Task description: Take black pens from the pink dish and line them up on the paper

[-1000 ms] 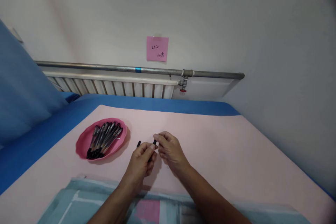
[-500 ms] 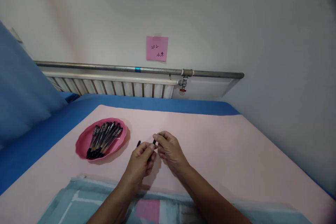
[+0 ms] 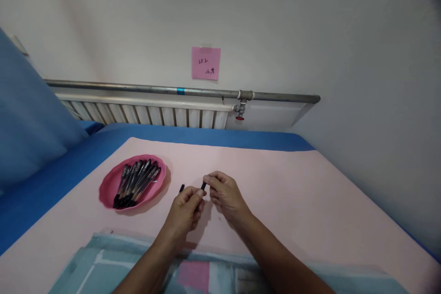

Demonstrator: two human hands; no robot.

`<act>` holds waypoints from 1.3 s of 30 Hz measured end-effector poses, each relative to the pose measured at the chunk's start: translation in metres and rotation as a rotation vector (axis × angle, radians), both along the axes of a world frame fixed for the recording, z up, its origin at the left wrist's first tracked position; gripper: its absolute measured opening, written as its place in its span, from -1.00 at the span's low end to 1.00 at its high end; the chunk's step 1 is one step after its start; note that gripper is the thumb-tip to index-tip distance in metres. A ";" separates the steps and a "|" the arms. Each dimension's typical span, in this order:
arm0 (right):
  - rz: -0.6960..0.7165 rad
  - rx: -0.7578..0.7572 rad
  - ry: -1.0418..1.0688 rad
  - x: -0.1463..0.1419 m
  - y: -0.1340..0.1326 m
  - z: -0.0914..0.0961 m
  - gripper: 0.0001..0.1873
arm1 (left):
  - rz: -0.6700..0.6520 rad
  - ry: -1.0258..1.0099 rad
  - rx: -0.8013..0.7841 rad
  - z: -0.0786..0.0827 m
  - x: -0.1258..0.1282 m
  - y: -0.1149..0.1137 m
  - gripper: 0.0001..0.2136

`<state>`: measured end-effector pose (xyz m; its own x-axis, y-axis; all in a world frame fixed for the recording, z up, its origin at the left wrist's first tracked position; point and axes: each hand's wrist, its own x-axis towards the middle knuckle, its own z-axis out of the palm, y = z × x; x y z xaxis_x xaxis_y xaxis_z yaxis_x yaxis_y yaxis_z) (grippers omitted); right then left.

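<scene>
My left hand is closed around a slim black pen, mostly hidden by the fingers. Its black end sticks up between the two hands. Thumb and fingertips of my right hand pinch the top of that end. Just beyond the left knuckles a second short black piece shows; whether it is held or lies on the sheet I cannot tell. To the left, a pink scalloped bowl holds several clear-barrelled pens with black caps.
A pale pink sheet covers the blue surface. A teal patterned cloth lies along the near edge. Behind are a radiator, a metal pipe and a pink note on the wall. A blue curtain hangs at left.
My right hand has shifted slightly right and away from the left, and more of the black pen end shows between them. A tiny dark speck is now visible on the sheet below the right hand.
</scene>
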<state>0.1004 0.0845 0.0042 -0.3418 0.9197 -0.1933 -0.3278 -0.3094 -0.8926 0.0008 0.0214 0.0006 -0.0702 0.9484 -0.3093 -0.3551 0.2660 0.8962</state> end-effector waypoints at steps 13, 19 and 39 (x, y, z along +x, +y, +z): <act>0.051 0.013 -0.057 0.003 -0.002 0.009 -0.75 | -0.047 -0.116 -0.018 0.004 -0.003 -0.002 -0.70; -0.090 0.028 0.043 0.009 0.010 0.010 -0.78 | -0.085 -0.068 -0.048 0.004 -0.003 -0.003 -0.69; -0.492 0.190 -0.013 0.040 0.046 0.000 -0.75 | -0.144 0.170 -0.043 -0.008 0.004 -0.002 -0.75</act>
<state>0.1405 0.1307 0.0039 0.1405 0.9900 -0.0090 -0.3822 0.0458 -0.9229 0.0048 0.0194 -0.0070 0.0103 0.9384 -0.3453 -0.1551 0.3426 0.9266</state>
